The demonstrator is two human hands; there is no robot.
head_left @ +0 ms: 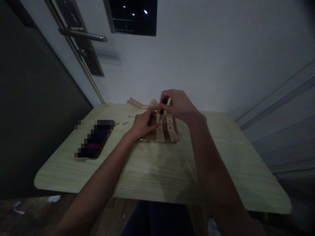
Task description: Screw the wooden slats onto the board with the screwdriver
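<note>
My right hand (175, 102) grips the dark handle of a screwdriver (161, 111), which points down with its shaft over a pale wooden strip (160, 135). That strip lies across a brown wooden board (150, 136) and has dark holes in it. With thumb and forefinger spread on either side of the screwdriver, my left hand (144, 124) rests on the board and strip. To the right, a second holed strip (170, 126) lies on the board. Whether a screw sits under the screwdriver tip is too small to tell.
Loose pale wooden pieces (135, 103) lie behind the board. Several screws (125, 123) are scattered to its left, near a phone (94, 141), partly pixelated. The light wooden table (152, 177) stands against a white door with a metal handle (83, 34).
</note>
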